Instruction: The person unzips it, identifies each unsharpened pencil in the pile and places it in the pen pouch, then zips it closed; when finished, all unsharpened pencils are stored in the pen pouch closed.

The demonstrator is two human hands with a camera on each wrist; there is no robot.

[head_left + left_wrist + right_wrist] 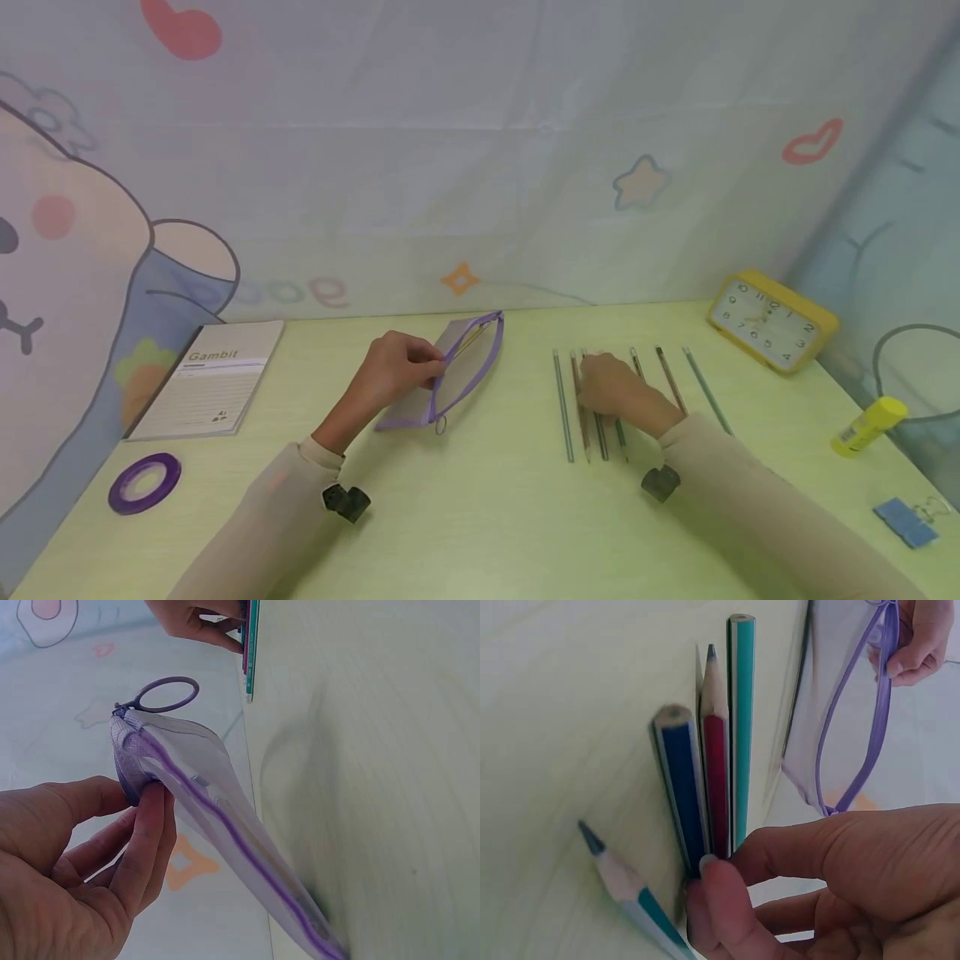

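My left hand [401, 367] pinches the rim of a see-through mesh zip pouch [225, 825] with purple trim. The pouch gapes open, and a yellowish pencil [471, 340] shows inside it. To the right, my right hand [611, 387] is low over a row of pencils, its thumb and fingers pinching the dark blue pencil [681, 776]. Close beside that lie a red pencil [717, 761] and a teal pencil [742, 712]. A sharpened green pencil [634, 896] lies on the other side. The far end of the blue pencil is hidden behind my right hand in the head view.
More pencils, among them a brown one [670, 375] and a teal one [705, 385], lie right of my right hand. A yellow clock [772, 321], glue stick [868, 427] and blue binder clip [906, 522] stand at the right. A notebook [210, 383] and purple tape roll [120, 492] lie left.
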